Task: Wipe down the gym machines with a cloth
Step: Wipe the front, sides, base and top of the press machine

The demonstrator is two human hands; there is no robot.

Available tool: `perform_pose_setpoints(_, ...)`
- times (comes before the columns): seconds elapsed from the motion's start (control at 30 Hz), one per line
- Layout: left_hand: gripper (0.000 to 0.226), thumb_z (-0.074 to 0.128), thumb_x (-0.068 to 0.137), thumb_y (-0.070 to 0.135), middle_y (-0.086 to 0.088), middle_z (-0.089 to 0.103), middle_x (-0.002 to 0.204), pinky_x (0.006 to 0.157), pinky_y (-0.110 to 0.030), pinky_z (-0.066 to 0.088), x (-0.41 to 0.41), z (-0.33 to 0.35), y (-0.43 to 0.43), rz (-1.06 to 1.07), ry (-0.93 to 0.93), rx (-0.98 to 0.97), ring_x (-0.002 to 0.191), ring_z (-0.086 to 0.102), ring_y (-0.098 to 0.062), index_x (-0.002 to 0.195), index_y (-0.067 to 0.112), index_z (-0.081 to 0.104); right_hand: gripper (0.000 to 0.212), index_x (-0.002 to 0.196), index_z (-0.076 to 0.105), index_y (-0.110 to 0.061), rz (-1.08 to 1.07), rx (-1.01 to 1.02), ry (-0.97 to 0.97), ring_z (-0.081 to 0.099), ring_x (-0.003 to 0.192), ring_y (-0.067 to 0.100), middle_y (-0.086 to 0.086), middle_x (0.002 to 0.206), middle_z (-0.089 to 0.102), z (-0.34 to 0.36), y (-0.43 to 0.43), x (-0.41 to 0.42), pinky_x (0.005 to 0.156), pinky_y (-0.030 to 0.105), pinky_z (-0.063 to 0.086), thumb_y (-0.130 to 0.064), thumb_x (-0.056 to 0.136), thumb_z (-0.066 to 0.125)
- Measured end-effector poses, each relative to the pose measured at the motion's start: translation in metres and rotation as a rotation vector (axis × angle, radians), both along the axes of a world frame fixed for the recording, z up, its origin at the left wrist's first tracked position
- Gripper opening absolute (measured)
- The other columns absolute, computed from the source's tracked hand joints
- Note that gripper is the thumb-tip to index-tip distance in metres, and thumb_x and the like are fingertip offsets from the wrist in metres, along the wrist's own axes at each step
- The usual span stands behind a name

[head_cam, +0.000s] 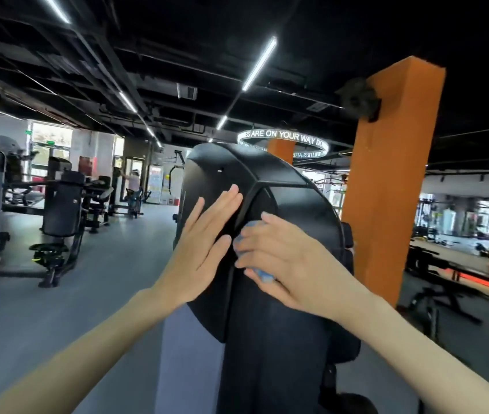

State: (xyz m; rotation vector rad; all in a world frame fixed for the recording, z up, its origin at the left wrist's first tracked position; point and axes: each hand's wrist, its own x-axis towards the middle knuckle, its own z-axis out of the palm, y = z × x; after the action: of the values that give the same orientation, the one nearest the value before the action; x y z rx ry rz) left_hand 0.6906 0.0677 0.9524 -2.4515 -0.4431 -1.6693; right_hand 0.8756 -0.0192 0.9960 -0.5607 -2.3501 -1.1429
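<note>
Blue cloth [262,275]: bunched under right hand [282,258], fingers [253,234] curled round it, pressed to black machine housing [267,180]; left hand [202,246]: fingers straight, released, flat against housing's side

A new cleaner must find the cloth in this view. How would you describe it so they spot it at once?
Just left of the big orange pillar stands a black, round-topped machine cover. The right hand lies on it, with the cloth bunched in its grip. It is the only pale blue thing against that black cover.
</note>
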Motion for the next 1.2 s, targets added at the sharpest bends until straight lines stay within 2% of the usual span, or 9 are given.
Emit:
perform_pose_setpoints(0.1, 0.05, 0.028, 0.102, 0.025, 0.011, 0.023, 0.16, 0.123, -0.032, 0.0, -0.008, 0.007, -0.002, -0.057, 0.001, -0.067, 0.147, 0.02, -0.004, 0.151, 0.02, 0.026, 0.026, 0.112, 0.071, -0.01, -0.127, 0.073, -0.125, 0.056, 0.123, 0.02, 0.003, 0.119, 0.067, -0.011, -0.004, 0.001, 0.118, 0.035, 0.026, -0.021, 0.1, 0.05)
perform_pose_setpoints(0.27, 0.054, 0.025, 0.098, 0.031, 0.017, 0.018, 0.159, 0.122, -0.026, -0.003, -0.012, 0.01, -0.003, -0.032, 0.067, -0.085, 0.147, 0.014, 0.003, 0.152, 0.025, 0.024, 0.027, 0.12, 0.066, -0.005, -0.226, 0.127, 0.33, 0.049, 0.13, 0.023, 0.007, 0.127, 0.063, -0.017, -0.006, -0.021, 0.119, 0.039, 0.022, -0.012, 0.096, 0.055)
perform_pose_setpoints(0.43, 0.054, 0.028, 0.103, 0.029, 0.014, 0.007, 0.161, 0.118, -0.02, -0.012, -0.016, 0.015, -0.008, 0.117, 0.179, -0.043, 0.145, 0.002, 0.006, 0.155, 0.023, 0.018, 0.043, 0.118, 0.069, -0.011, -0.393, 0.023, -0.191, 0.046, 0.131, 0.02, 0.003, 0.127, 0.064, -0.135, -0.018, -0.017, 0.122, 0.034, 0.015, -0.014, 0.1, 0.03)
perform_pose_setpoints(0.53, 0.056, 0.035, 0.105, 0.019, 0.014, 0.002, 0.161, 0.118, -0.023, -0.011, -0.019, 0.017, -0.013, 0.133, 0.202, -0.047, 0.144, 0.0, 0.005, 0.156, 0.021, 0.013, 0.043, 0.126, 0.065, -0.015, -0.401, 0.078, -0.353, 0.046, 0.133, 0.017, 0.002, 0.133, 0.061, -0.136, -0.022, -0.008, 0.122, 0.034, 0.014, -0.02, 0.105, 0.028)
perform_pose_setpoints(0.73, 0.059, 0.041, 0.103, 0.016, 0.011, 0.003, 0.16, 0.12, -0.027, -0.003, -0.012, 0.011, -0.021, 0.077, 0.122, -0.099, 0.149, 0.004, -0.005, 0.155, 0.019, 0.014, 0.038, 0.137, 0.047, -0.006, -0.313, 0.191, 0.454, 0.036, 0.139, 0.023, 0.012, 0.141, 0.051, -0.033, -0.009, -0.017, 0.121, 0.037, 0.017, -0.01, 0.099, 0.048)
perform_pose_setpoints(0.87, 0.058, 0.038, 0.104, 0.02, 0.005, 0.004, 0.163, 0.12, -0.027, -0.003, -0.006, 0.011, -0.028, 0.084, 0.114, -0.134, 0.149, 0.002, -0.006, 0.156, 0.016, 0.013, 0.043, 0.145, 0.039, -0.008, -0.202, 0.128, 1.032, 0.025, 0.146, 0.017, 0.004, 0.151, 0.039, -0.063, -0.004, -0.044, 0.12, 0.042, 0.023, -0.014, 0.102, 0.042)
perform_pose_setpoints(1.0, 0.065, 0.019, 0.101, 0.049, 0.004, 0.001, 0.164, 0.122, -0.028, -0.004, -0.001, 0.009, -0.031, 0.127, 0.122, -0.15, 0.15, 0.0, -0.008, 0.157, 0.016, 0.01, 0.046, 0.145, 0.038, -0.01, -0.205, 0.122, 1.008, 0.025, 0.146, 0.014, -0.004, 0.152, 0.034, -0.094, -0.012, -0.034, 0.12, 0.036, 0.022, -0.015, 0.1, 0.042)
perform_pose_setpoints(1.13, 0.078, 0.008, 0.093, 0.06, 0.002, 0.005, 0.164, 0.121, -0.026, -0.004, 0.005, 0.006, -0.035, 0.184, 0.088, -0.12, 0.151, 0.004, -0.01, 0.156, 0.014, 0.014, 0.035, 0.132, 0.054, 0.0, -0.21, 0.092, 1.021, 0.036, 0.132, -0.005, 0.008, 0.134, 0.054, -0.02, -0.013, -0.023, 0.109, 0.006, 0.016, -0.008, 0.099, 0.047)
perform_pose_setpoints(1.2, 0.077, 0.012, 0.095, 0.057, -0.005, 0.014, 0.163, 0.121, -0.03, 0.002, 0.009, 0.005, -0.037, 0.261, 0.049, -0.07, 0.15, 0.015, -0.017, 0.154, 0.009, 0.021, 0.03, 0.126, 0.058, -0.001, -0.236, 0.102, 0.999, 0.05, 0.122, 0.011, 0.01, 0.125, 0.061, 0.008, -0.007, -0.024, 0.102, -0.001, 0.013, -0.005, 0.098, 0.048)
